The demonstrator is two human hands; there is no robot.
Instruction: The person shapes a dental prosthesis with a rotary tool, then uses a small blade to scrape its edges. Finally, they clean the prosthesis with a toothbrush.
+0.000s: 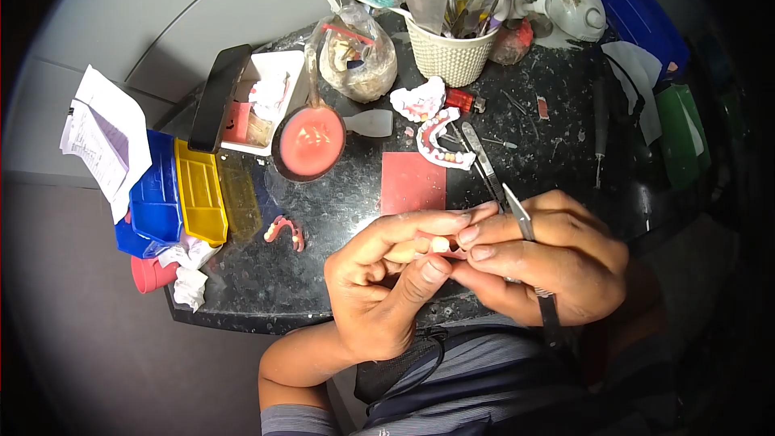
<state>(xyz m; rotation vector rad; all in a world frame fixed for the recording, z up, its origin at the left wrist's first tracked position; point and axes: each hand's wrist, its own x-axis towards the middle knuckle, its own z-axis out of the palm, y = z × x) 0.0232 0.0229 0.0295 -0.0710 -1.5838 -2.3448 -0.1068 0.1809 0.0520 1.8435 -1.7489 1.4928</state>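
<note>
Closest to me, the person's left hand [379,282] and right hand [541,262] meet over the near edge of the dark speckled counter [565,113]. The left hand pinches a small tooth-like piece [440,244] between thumb and fingertips, and the fingertips of the right hand touch it too. The right hand also grips a slim metal instrument [521,218], whose tip rises up and away from the knuckles.

Just beyond the hands lies a pink wax sheet [412,182], flat on the counter. Left of it a small pink denture piece [284,230] rests alone. Further left, a yellow tray [199,191] and a blue tray [153,194] sit at the counter's edge, with white papers [101,141] beside them.

Further back, a round bowl [309,142] holds pink material, and a white dental cast [440,141] with teeth lies near a second cast [418,101]. At the far edge stands a woven white cup [452,52] crowded with tools, next to a clear plastic bag [358,52].
</note>
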